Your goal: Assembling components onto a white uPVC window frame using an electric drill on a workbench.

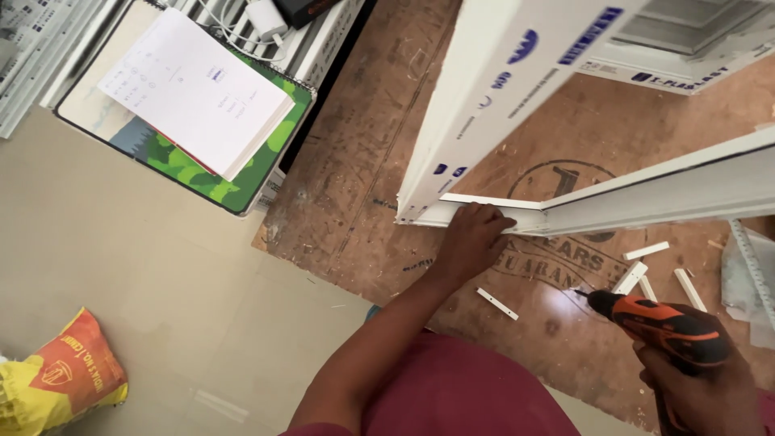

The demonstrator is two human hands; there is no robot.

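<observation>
My left hand (472,241) presses on the corner of a white plastic window frame (484,211) where two profile bars meet, fingers curled over the joint. One bar (500,89) runs up and away; the other (670,192) stretches off to the right. My right hand (694,387) grips an orange and black cordless drill (666,323), its bit pointing left toward the frame corner, a short way below it. The frame lies on a brown plywood board (363,161).
Short white profile offcuts (646,278) lie scattered on the plywood near the drill. An open notebook with papers (194,97) rests on white profiles at upper left. A yellow and orange sack (60,375) sits on the beige floor at lower left.
</observation>
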